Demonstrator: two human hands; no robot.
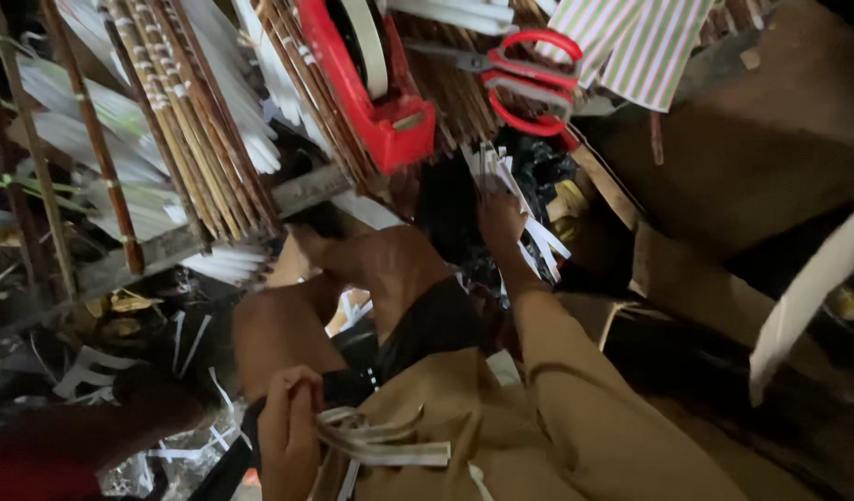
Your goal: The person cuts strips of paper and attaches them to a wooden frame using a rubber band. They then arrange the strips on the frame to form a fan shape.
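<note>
Your right hand (pixel 501 218) pinches white paper strips (pixel 524 209) just below the red scissors (pixel 529 79); your left hand (pixel 288 436), far below the scissors, grips a folded strip bundle (pixel 385 443).

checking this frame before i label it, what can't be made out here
- Left hand, head view: its grip on the white strips is blurred, and the strips' lower ends are cut off by the bottom edge.
- Right hand: fingers are buried among paper strips in dim shadow.
- Scissors: blade tips are hidden among the sticks.
- Tape dispenser: top is cut off by the upper edge.
</note>
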